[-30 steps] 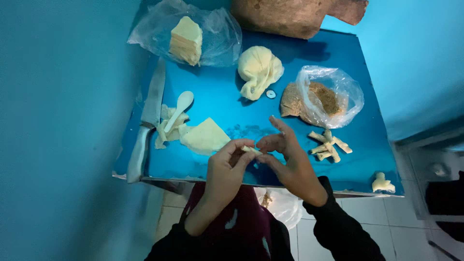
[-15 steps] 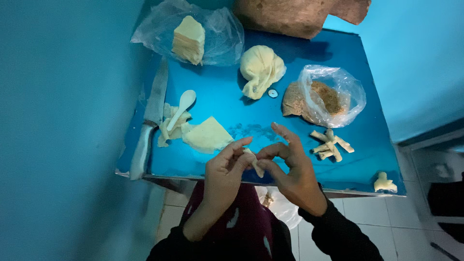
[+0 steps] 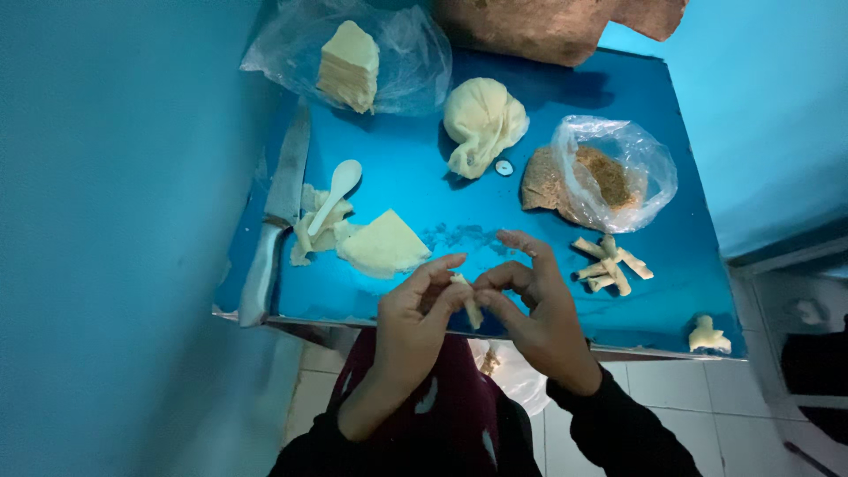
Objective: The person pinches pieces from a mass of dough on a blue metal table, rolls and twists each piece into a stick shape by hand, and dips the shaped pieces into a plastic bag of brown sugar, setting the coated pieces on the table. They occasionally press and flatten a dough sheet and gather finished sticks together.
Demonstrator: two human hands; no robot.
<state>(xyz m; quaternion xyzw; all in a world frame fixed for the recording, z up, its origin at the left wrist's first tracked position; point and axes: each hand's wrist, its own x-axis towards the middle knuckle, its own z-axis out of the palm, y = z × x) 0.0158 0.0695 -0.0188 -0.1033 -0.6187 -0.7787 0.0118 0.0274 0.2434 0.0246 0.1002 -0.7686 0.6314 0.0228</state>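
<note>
Two hands over the near edge of the blue bench (image 3: 459, 221), left hand (image 3: 415, 309) and right hand (image 3: 534, 305) both pinching a small pale dough roll (image 3: 468, 300), finished rolls (image 3: 609, 265) lying to the right.

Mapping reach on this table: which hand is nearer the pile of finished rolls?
Right. The right hand sits just left of the pile of finished rolls; the left hand is farther left, beyond the right hand.
</note>
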